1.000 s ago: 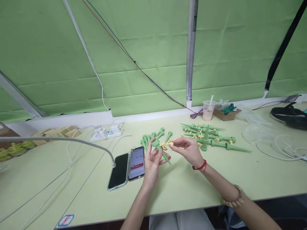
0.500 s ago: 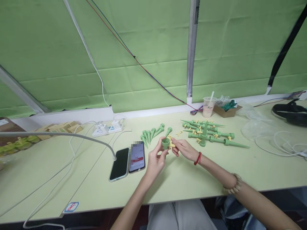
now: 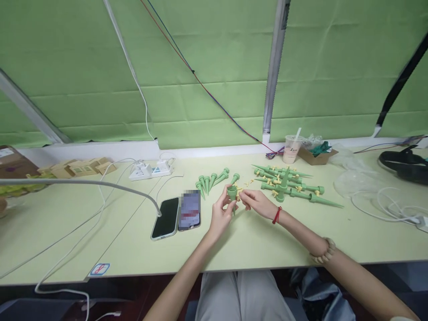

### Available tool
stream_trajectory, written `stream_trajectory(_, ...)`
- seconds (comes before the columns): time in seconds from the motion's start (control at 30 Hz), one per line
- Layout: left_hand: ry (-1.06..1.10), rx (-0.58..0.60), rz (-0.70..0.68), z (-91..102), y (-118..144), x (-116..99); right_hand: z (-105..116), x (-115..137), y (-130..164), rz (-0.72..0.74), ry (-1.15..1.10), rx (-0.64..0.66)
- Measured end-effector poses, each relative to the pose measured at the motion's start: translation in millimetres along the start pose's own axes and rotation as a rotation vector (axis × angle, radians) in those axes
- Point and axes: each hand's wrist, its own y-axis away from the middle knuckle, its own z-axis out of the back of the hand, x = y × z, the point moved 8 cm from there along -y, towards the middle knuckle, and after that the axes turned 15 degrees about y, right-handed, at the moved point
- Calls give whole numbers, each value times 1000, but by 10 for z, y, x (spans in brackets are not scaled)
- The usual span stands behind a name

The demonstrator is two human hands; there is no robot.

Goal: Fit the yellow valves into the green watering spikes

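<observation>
A green plastic watering spike (image 3: 232, 192) is held upright, cup end up, in the fingers of my left hand (image 3: 220, 216). At the cup's right side, my right hand (image 3: 259, 203) pinches a small yellow valve piece (image 3: 240, 191); whether it is seated in the spike I cannot tell. Loose yellow valves (image 3: 248, 183) lie on the table just behind my hands. Several plain green spikes (image 3: 213, 179) lie fanned out to the back left. To the right is a pile of green spikes with yellow valves (image 3: 284, 183) on them.
Two phones, a dark one (image 3: 166, 218) and a lit one (image 3: 189, 211), lie left of my hands. A grey cable (image 3: 133, 183) crosses above them. Behind stand a power strip (image 3: 152, 170), a drink cup (image 3: 291, 149) and a small cardboard box (image 3: 317, 155).
The camera view has shifted slightly. My left hand still holds the watering spike, and my right fingers remain pinched at its side, a little closer to the cup.
</observation>
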Motion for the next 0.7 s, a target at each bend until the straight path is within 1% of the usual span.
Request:
stream_trajectory(0.1,-34,23,-30,-47,6,14,-143,-156,41,-172,-147,199)
stream_trajectory(0.13,-31,27,-30,-55,7,21,-140,-173,51,-184,-150,209)
stream_trajectory(0.17,-21,32,-23,-60,8,31,-95,-161,51,-154,-116,170)
stream_trajectory(0.23,3,52,9,-77,17,63,41,-77,56,-31,12,27)
stream_trajectory(0.27,4,67,23,-89,25,77,81,-38,70,17,57,-24)
stream_trajectory(0.3,-6,77,27,-98,34,82,78,-29,85,29,65,-29)
stream_trajectory(0.33,-22,81,23,-105,43,80,37,-52,97,3,33,10)
stream_trajectory(0.4,-40,71,4,-106,56,62,-90,-147,134,-115,-75,145)
stream_trajectory(0.43,-31,65,2,-105,59,56,-122,-181,154,-160,-98,180)
stream_trajectory(0.47,-7,60,9,-105,62,56,-105,-189,165,-165,-70,165)
stream_trajectory(0.5,28,64,32,-111,64,68,-46,-162,167,-123,9,107)
stream_trajectory(0.57,99,93,107,-144,76,113,91,-17,184,51,218,-53)
stream_trajectory(0.6,122,109,135,-163,85,129,127,56,205,133,290,-112)
stream_trajectory(0.63,124,120,143,-178,94,130,125,90,220,171,314,-124)
stream_trajectory(0.67,104,120,128,-183,99,114,90,74,222,153,284,-87)
stream_trajectory(0.7,69,106,96,-178,103,85,36,22,220,89,212,-19)
